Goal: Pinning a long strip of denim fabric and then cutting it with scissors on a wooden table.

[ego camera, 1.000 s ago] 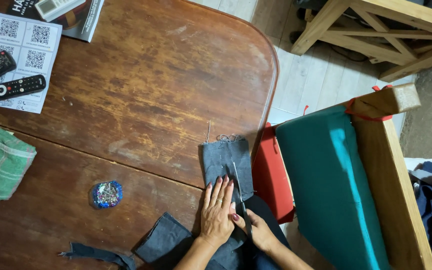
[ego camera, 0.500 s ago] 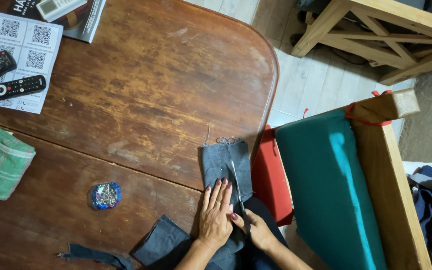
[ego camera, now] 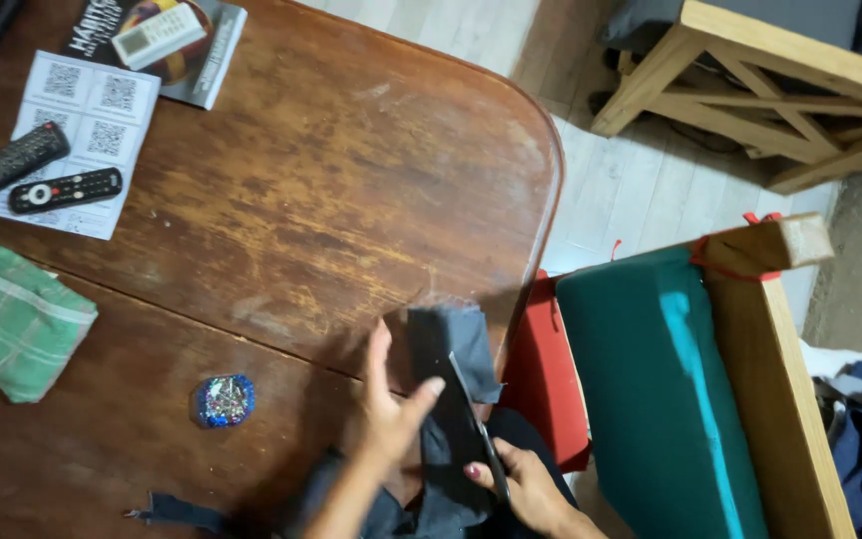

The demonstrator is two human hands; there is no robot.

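Worn wooden table (ego camera: 281,220): left hand (ego camera: 391,409) open on dark grey denim piece (ego camera: 451,349); right hand (ego camera: 521,484) grips scissors (ego camera: 476,419).

Upper left of frame: two black remotes (ego camera: 37,175) on a white printed sheet (ego camera: 77,140), magazine (ego camera: 187,45) above; green checked cloth (ego camera: 14,321) at left edge, glittery round object (ego camera: 223,400) lower left, teal cushion (ego camera: 665,399) right.
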